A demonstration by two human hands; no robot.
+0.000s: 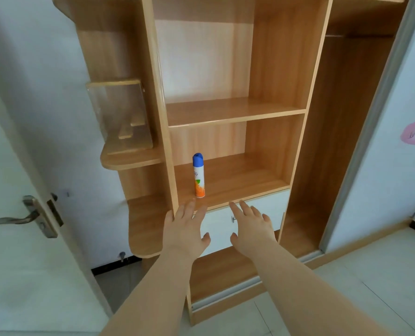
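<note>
2 empty hands reach, fingers spread; the upright aerosol can (198, 176) stands just beyond the left hand (186, 225), farther from the right hand (252, 225).

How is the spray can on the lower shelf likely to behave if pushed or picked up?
The spray can stands tall and narrow on the smooth shelf, so a push near its top would probably tip it. Being round, it would likely roll once down. It looks rigid.
</note>
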